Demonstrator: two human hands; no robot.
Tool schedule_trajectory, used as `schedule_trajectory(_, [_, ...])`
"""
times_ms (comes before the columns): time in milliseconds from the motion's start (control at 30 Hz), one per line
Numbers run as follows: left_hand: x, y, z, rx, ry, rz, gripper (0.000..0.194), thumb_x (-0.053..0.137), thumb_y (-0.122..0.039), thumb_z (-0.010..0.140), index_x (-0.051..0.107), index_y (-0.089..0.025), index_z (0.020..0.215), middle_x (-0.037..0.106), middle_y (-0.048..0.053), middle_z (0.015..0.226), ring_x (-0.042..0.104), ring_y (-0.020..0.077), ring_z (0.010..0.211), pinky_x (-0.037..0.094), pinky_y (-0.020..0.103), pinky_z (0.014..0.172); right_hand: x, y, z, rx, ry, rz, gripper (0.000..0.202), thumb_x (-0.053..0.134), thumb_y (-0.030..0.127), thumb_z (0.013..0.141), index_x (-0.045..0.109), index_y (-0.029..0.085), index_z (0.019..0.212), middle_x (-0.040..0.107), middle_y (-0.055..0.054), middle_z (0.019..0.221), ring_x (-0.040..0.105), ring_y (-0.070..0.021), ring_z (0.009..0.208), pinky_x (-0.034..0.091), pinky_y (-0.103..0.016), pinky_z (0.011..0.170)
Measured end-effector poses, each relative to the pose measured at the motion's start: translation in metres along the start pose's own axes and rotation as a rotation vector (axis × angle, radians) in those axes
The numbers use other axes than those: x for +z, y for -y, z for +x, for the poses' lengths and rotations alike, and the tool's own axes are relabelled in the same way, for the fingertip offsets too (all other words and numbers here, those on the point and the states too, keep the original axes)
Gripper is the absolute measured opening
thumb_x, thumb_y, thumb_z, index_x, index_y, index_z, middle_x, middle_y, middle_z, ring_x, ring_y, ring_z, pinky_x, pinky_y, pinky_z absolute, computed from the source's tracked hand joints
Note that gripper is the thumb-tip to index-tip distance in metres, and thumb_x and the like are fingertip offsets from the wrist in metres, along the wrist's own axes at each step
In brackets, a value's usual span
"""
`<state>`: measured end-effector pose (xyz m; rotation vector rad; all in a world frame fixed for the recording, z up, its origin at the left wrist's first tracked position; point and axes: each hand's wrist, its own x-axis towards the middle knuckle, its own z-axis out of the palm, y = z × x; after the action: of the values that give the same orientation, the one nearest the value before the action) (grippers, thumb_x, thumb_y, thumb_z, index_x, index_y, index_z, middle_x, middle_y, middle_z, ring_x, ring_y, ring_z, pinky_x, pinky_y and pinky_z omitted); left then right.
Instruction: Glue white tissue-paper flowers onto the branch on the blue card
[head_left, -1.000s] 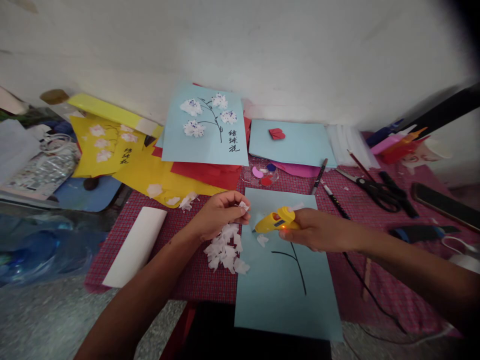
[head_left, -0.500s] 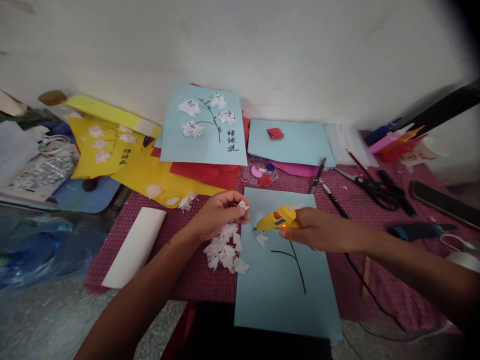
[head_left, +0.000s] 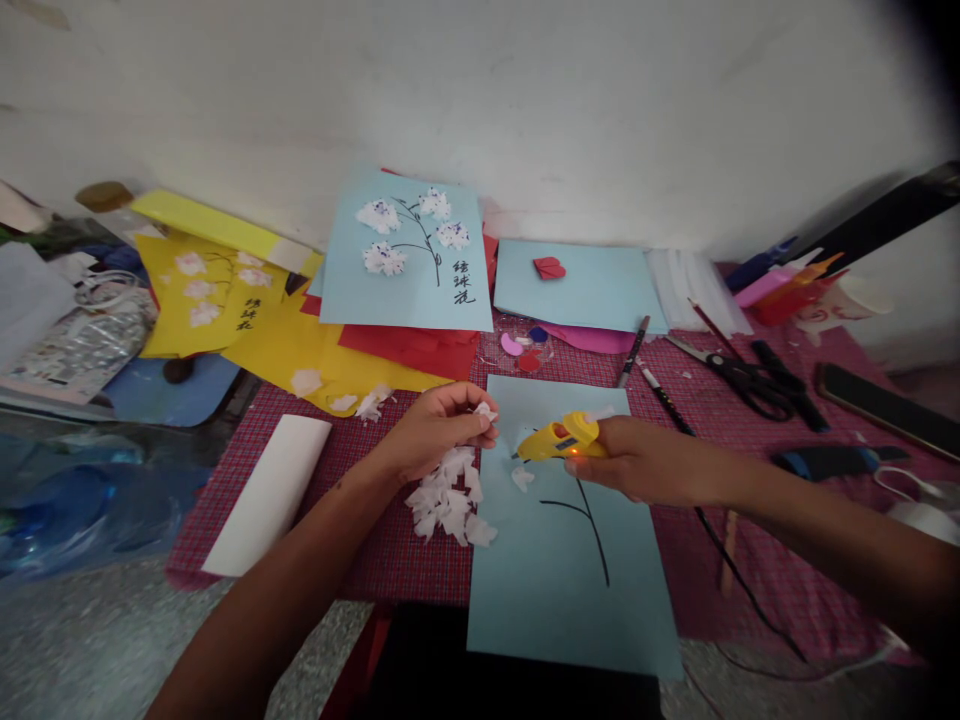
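Observation:
Between its fingertips my left hand [head_left: 442, 428] pinches a small white paper piece [head_left: 486, 411], above the left edge of a light blue sheet [head_left: 555, 600]. A yellow glue gun [head_left: 559, 438] with a lit orange light is gripped by my right hand [head_left: 637, 458]; its nozzle points left over the sheet. Just below the nozzle lies a white paper scrap [head_left: 523, 480] on the sheet. Black branch lines run down the sheet, partly hidden by the gun. Beside the sheet, below my left hand, is a pile of white paper pieces [head_left: 448, 500].
A finished-looking flower picture [head_left: 345, 270] leans at the back, with yellow sheets [head_left: 292, 350] to its left. Black scissors [head_left: 750, 385], a marker [head_left: 634, 352] and a phone [head_left: 885, 405] lie to the right. A rolled white paper [head_left: 270, 495] is at the left.
The glue gun in my right hand has moved slightly to the right. My left hand keeps its pinch on the paper piece, nearly still.

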<state>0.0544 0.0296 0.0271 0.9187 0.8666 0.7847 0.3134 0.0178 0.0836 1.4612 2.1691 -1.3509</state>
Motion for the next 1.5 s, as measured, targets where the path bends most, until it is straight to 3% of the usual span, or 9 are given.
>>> schedule_trajectory(633, [-0.002, 0.005, 0.002, -0.004, 0.021, 0.016, 0.019, 0.074, -0.025, 0.076, 0.063, -0.015, 0.086, 0.064, 0.001, 0.081, 0.065, 0.0112, 0.07, 0.054, 0.029, 0.072, 0.006, -0.019, -0.008, -0.003, -0.038, -0.012, 0.043, 0.049, 0.051, 0.091, 0.054, 0.018, 0.063, 0.047, 0.001, 0.057, 0.042, -0.0112, 0.049, 0.028, -0.024, 0.044])
schedule_trajectory(1100, [-0.001, 0.004, 0.0, 0.003, 0.015, 0.043, 0.018, 0.073, -0.025, 0.076, 0.063, -0.014, 0.086, 0.065, 0.001, 0.078, 0.065, 0.0106, 0.067, 0.054, 0.026, 0.069, 0.001, -0.013, -0.025, 0.049, -0.033, -0.006, 0.047, 0.046, 0.053, 0.092, 0.047, 0.019, 0.06, 0.041, 0.002, 0.057, 0.039, -0.0102, 0.05, 0.028, -0.023, 0.044])
schedule_trajectory(1333, [0.001, 0.004, 0.001, -0.01, -0.009, 0.107, 0.016, 0.072, -0.025, 0.076, 0.063, -0.014, 0.085, 0.064, 0.0, 0.072, 0.065, 0.0113, 0.065, 0.054, 0.026, 0.066, 0.01, -0.014, -0.032, 0.109, -0.091, 0.191, 0.048, 0.045, 0.06, 0.09, 0.047, 0.02, 0.063, 0.045, 0.003, 0.052, 0.042, -0.0112, 0.046, 0.031, -0.024, 0.043])
schedule_trajectory(1500, [-0.003, 0.006, 0.002, 0.019, -0.006, 0.283, 0.015, 0.068, -0.028, 0.079, 0.064, -0.015, 0.087, 0.063, -0.001, 0.071, 0.061, 0.0101, 0.062, 0.049, 0.023, 0.062, 0.041, -0.036, -0.056, 0.127, -0.272, 0.536, 0.046, 0.05, 0.062, 0.089, 0.054, 0.02, 0.071, 0.049, 0.003, 0.053, 0.047, -0.0123, 0.05, 0.037, -0.025, 0.049])
